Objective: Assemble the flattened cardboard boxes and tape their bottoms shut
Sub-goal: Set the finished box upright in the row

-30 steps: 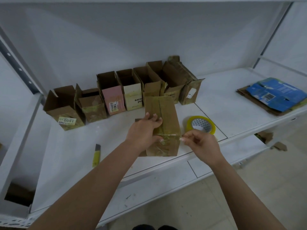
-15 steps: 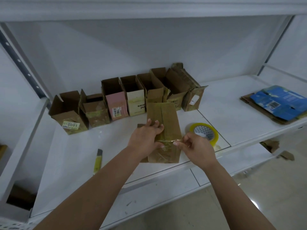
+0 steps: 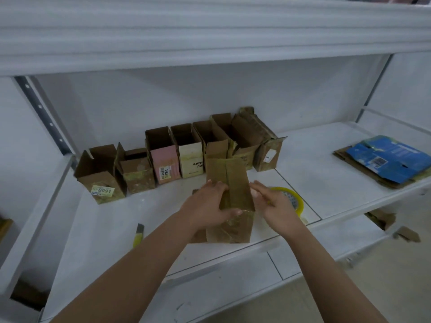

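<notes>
A small brown cardboard box [image 3: 229, 183] stands bottom-up on the white shelf [image 3: 310, 169], its bottom flaps closed and covered with clear tape. My left hand [image 3: 207, 203] grips its left side, thumb across the near top edge. My right hand [image 3: 272, 202] presses against its right side. A yellow-rimmed roll of tape [image 3: 292, 200] lies on the shelf right behind my right hand, partly hidden by it. A row of several assembled open-topped boxes [image 3: 163, 159] stands along the back of the shelf.
A yellow utility knife [image 3: 138, 233] lies on the shelf to the left of my left arm. Flattened cardboard with a blue printed sheet on top [image 3: 384, 159] sits at the far right. An upper shelf [image 3: 210, 38] overhangs the work area.
My right hand has moved from the near right corner of the box up along its right side. My head has come closer and tilted up, so the upper shelf is now in view.
</notes>
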A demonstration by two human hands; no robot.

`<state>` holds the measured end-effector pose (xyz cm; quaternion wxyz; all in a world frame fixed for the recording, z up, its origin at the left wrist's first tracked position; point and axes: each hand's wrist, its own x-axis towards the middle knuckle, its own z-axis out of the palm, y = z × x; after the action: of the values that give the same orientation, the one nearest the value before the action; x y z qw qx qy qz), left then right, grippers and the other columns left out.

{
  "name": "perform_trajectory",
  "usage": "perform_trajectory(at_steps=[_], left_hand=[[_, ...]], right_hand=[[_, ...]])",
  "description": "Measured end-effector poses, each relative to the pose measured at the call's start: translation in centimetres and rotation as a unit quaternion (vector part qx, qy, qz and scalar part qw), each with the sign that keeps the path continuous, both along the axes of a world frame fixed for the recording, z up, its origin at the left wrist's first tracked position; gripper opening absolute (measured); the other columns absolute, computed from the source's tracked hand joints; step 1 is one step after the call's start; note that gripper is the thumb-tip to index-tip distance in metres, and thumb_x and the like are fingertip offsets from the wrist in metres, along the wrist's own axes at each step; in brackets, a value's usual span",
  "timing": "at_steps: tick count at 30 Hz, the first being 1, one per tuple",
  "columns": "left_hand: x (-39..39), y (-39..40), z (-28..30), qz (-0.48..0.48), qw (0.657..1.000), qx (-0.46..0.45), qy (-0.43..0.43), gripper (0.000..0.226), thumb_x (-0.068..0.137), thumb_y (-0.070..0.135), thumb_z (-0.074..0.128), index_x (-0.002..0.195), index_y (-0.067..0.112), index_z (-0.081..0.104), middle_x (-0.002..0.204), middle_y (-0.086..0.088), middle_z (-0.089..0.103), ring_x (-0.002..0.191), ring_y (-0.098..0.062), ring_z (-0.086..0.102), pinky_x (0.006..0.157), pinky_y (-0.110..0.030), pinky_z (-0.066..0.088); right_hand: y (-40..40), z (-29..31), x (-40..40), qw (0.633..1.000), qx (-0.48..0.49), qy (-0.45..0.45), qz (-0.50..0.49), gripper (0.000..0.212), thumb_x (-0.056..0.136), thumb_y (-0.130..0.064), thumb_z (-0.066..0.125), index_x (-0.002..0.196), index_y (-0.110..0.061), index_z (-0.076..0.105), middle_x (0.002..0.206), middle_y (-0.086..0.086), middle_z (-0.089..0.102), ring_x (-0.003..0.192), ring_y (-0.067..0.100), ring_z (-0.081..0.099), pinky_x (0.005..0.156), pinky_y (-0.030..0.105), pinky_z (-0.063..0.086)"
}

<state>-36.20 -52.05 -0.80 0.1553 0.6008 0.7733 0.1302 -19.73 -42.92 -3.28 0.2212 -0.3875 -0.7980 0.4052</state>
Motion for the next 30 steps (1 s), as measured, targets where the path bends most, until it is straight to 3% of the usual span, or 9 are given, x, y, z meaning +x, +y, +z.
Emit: perform_trajectory(at_steps=[3,6,10,13,17,21,23,27,30], left_hand=[[1.5,1.5,0.6,0.043,0.996,0.052,0.062,0.079,0.087,0.067,0.048,0.147,0.019,0.030,0.152,-0.006,0.031,0.144,-0.027,0.022,0.114,-0.052,0.026],[3.9,3.5,0.6,0.078,0.994,0.022,0.076,0.093,0.085,0.077,0.034,0.154,0.018,0.013,0.161,-0.009,0.009,0.149,-0.031,-0.003,0.113,-0.066,0.009],[5.3,4.4,-1.1,0.123,0.985,-0.083,0.086,0.112,0.073,0.090,0.027,0.154,0.020,-0.005,0.161,-0.011,-0.016,0.145,-0.037,-0.022,0.107,-0.074,0.008],[4.8,4.0,-1.6,0.163,0.980,-0.087,0.069,0.118,0.069,0.091,0.034,0.154,0.019,-0.005,0.161,-0.011,-0.017,0.145,-0.037,-0.020,0.109,-0.070,0.013],[4.1,3.6,-1.4,0.183,0.981,-0.054,0.021,0.115,0.069,0.084,0.049,0.153,0.021,0.002,0.162,-0.005,-0.010,0.147,-0.032,-0.016,0.110,-0.063,0.025],[0.8,2.2,-0.6,0.192,0.973,0.013,-0.130,0.107,0.068,0.068,0.067,0.150,0.023,0.016,0.158,-0.002,0.014,0.146,-0.032,0.012,0.109,-0.056,0.034],[-1.0,1.2,1.4,0.216,0.930,0.099,-0.281,0.089,0.073,0.059,0.069,0.145,0.026,0.028,0.145,-0.002,0.035,0.132,-0.028,0.038,0.104,-0.048,0.042],[-2.9,-1.0,4.4,0.238,0.804,0.199,-0.507,0.058,0.079,0.051,0.064,0.129,0.026,0.050,0.123,-0.009,0.059,0.109,-0.030,0.060,0.097,-0.050,0.050],[-2.8,-2.2,4.1,0.249,0.727,0.211,-0.604,0.042,0.092,0.043,0.051,0.125,0.019,0.058,0.115,-0.014,0.068,0.103,-0.032,0.067,0.091,-0.048,0.054]], right_hand=[[0.3,-0.8,0.6,0.996,-0.027,0.045,-0.065,0.033,0.103,-0.020,0.045,0.130,-0.009,0.059,0.128,0.007,0.061,0.122,0.020,0.053,0.103,0.022,0.039],[0.3,-1.4,0.9,0.989,-0.070,0.098,-0.091,0.020,0.103,-0.014,0.043,0.104,-0.014,0.063,0.094,-0.002,0.064,0.092,0.014,0.056,0.069,0.002,0.039],[1.0,-3.1,1.5,0.985,-0.103,0.098,-0.099,0.025,0.102,-0.009,0.044,0.116,-0.005,0.064,0.104,0.010,0.065,0.093,0.022,0.061,0.071,0.013,0.045],[0.8,-3.8,1.3,0.989,-0.114,0.064,-0.065,0.024,0.100,0.003,0.042,0.104,-0.004,0.065,0.094,0.010,0.064,0.084,0.020,0.061,0.062,0.006,0.043],[0.5,-3.8,0.6,0.986,-0.141,0.064,-0.055,0.026,0.100,0.004,0.041,0.109,0.001,0.065,0.091,0.007,0.063,0.077,0.009,0.059,0.058,0.004,0.042],[0.9,-3.9,0.3,0.980,-0.162,0.067,-0.097,0.019,0.101,-0.012,0.049,0.103,-0.011,0.068,0.101,0.011,0.068,0.088,0.022,0.064,0.076,0.026,0.050],[1.2,-3.8,0.2,0.975,-0.162,0.074,-0.135,0.020,0.102,-0.014,0.046,0.096,-0.015,0.066,0.102,0.015,0.067,0.093,0.029,0.063,0.082,0.036,0.048],[1.8,-3.4,0.0,0.933,-0.243,0.158,-0.213,0.027,0.103,-0.012,0.041,0.121,-0.003,0.060,0.098,0.013,0.065,0.081,0.026,0.061,0.076,0.036,0.047],[1.0,-1.9,-0.6,0.905,-0.346,0.178,-0.172,0.029,0.101,-0.036,0.046,0.112,-0.015,0.061,0.097,0.008,0.068,0.084,0.025,0.063,0.076,0.038,0.051]])
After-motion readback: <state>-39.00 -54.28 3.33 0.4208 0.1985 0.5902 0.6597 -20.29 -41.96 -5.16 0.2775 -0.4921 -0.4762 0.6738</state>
